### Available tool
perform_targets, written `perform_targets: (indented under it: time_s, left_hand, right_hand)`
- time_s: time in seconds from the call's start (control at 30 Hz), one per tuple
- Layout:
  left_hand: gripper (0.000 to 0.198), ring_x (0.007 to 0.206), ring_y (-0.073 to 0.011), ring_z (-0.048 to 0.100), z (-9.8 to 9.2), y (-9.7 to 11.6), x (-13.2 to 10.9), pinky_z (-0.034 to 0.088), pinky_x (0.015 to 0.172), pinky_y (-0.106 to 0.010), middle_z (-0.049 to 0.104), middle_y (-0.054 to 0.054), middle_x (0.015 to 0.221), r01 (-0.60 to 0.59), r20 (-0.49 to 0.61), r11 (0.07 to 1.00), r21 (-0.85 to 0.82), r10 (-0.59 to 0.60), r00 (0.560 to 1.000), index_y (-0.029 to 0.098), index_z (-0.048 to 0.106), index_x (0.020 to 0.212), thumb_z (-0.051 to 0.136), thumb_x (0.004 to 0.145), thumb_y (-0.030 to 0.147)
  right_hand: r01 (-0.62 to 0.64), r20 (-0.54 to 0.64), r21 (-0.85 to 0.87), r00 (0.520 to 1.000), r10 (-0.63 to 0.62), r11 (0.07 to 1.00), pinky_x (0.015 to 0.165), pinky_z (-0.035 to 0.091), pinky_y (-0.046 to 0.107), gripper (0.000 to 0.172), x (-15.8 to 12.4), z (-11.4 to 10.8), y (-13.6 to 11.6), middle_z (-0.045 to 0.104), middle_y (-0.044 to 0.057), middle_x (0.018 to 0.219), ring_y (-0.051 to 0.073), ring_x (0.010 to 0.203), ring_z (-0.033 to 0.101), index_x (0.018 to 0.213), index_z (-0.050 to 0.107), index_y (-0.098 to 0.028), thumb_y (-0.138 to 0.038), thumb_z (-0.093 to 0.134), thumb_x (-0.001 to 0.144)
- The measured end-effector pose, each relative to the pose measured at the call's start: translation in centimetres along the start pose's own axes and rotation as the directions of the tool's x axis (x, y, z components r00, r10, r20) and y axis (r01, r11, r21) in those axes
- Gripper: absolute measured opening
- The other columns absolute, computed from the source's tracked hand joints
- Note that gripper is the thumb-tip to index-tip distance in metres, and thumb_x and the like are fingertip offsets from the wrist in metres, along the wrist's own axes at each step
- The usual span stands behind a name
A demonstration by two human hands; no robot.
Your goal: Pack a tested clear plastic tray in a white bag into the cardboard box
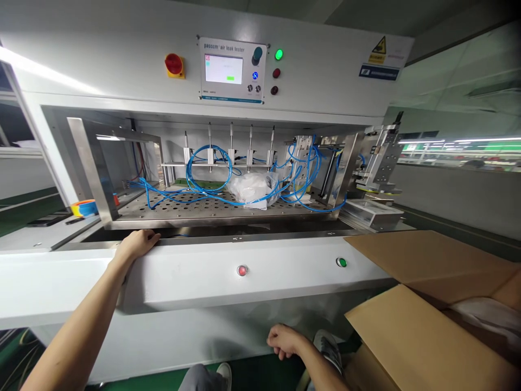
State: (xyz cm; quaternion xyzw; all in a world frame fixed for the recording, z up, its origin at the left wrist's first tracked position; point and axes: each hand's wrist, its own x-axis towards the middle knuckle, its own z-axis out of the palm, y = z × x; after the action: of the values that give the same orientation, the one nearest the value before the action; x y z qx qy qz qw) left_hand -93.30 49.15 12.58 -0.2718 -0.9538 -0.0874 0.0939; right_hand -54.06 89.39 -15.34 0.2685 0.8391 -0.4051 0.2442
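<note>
My left hand (pixel 139 244) rests on the front edge of the white machine (pixel 183 271), its fingers curled over the rim of the dark slot; whether they grip anything is hidden. Low in front of the machine, my right hand (pixel 284 340) hangs with its fingers curled in, and nothing shows in it. Inside the machine, a perforated metal plate (pixel 183 209) carries coiled blue tubing (pixel 189 172) and a clear plastic bag (pixel 253 187). A red button (pixel 242 270) and a green button (pixel 341 263) sit on the front panel.
An open cardboard box (pixel 419 326) stands at the lower right. The air leak tester panel (pixel 223 69) is above the bay. Rolls of tape (pixel 84 208) lie at the left, and a clear-sided block (pixel 372 214) sits at the right.
</note>
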Motion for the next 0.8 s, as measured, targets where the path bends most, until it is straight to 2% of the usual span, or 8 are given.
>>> perform_targets:
  time_s: [0.43,0.8]
  left_hand:
    - [0.063,0.098,-0.04,0.07,0.78,-0.98,0.62,0.051,0.078,-0.042,0.076,-0.016,0.098,0.008,0.002,1.0,-0.029,-0.008,1.0,0.022,0.075,0.1,0.031,0.091,0.066]
    - [0.061,0.102,-0.0393,0.07,0.36,-0.44,0.28,0.051,0.08,-0.041,0.076,-0.016,0.103,0.01,0.005,1.0,-0.012,-0.01,1.0,0.022,0.073,0.099,0.03,0.094,0.065]
  right_hand:
    - [-0.003,0.005,0.042,1.0,0.002,0.999,0.054,0.042,0.016,0.01,-0.15,-0.08,0.17,0.065,-0.003,0.074,0.006,0.051,0.059,0.091,0.068,-0.016,-0.021,0.061,0.096]
    - [0.004,0.003,0.032,1.0,-0.004,0.999,0.054,0.041,0.016,0.009,0.35,-0.04,0.45,0.065,-0.003,0.073,0.007,0.051,0.059,0.091,0.065,-0.017,-0.023,0.062,0.096]
